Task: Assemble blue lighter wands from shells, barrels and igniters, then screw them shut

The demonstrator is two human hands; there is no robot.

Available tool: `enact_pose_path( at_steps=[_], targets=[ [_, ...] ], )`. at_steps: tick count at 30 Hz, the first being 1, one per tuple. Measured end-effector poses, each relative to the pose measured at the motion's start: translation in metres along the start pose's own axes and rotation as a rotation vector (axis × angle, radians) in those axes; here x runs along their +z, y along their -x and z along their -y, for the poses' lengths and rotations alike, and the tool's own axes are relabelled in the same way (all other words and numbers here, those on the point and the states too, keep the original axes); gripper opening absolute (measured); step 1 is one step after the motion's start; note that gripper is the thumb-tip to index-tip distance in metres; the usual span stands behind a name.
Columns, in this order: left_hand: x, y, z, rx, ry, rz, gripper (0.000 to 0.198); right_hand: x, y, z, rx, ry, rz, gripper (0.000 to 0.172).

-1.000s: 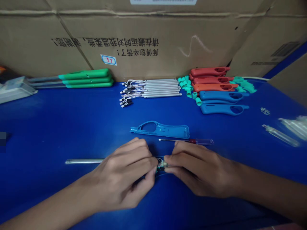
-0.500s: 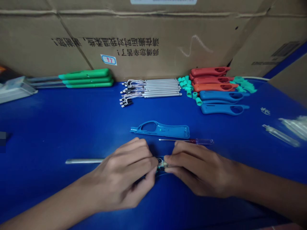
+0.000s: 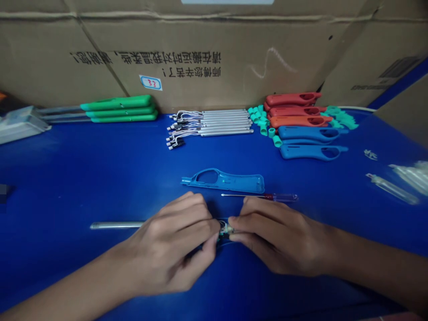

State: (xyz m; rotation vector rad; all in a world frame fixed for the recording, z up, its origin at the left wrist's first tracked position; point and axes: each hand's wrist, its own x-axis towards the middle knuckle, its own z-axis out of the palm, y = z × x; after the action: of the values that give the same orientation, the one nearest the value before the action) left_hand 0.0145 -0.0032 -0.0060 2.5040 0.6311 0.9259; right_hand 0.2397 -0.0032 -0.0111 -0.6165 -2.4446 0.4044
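Note:
My left hand point(image 3: 180, 240) is closed around a half-built long-nosed lighter, its metal tube point(image 3: 117, 225) sticking out to the left. At the gap between my hands, small white and brass-coloured inner parts point(image 3: 224, 228) and a thin wire show. My right hand point(image 3: 277, 236) pinches the right end of the same lighter; its palm and fingers hide most of what they grip. Just beyond my knuckles lies an open blue handle half point(image 3: 240, 183), hollow side up. A screwdriver point(image 3: 281, 197) with a clear and dark red handle rests behind my right hand.
Silver tubes with wires point(image 3: 225, 122) lie along the back. Right of them are teal caps point(image 3: 264, 129), red handle shells point(image 3: 294, 111) and blue handle shells point(image 3: 310, 151). Green-handled lighters point(image 3: 120, 109) lie back left, clear gas tanks point(image 3: 394, 189) far right. A cardboard box point(image 3: 234, 40) walls the back.
Both hands hold nearly the same pose and place. Only the tip of the metal tube has shifted very slightly to the left.

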Motion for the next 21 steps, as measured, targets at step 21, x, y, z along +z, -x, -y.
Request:
enact_pose_path(
  at_steps=[21],
  targets=[
    [-0.019, -0.001, -0.005, -0.179, -0.349, 0.204, 0.033, -0.012, -0.01, 0.003, 0.115, 0.089, 0.173, 0.019]
  ],
)
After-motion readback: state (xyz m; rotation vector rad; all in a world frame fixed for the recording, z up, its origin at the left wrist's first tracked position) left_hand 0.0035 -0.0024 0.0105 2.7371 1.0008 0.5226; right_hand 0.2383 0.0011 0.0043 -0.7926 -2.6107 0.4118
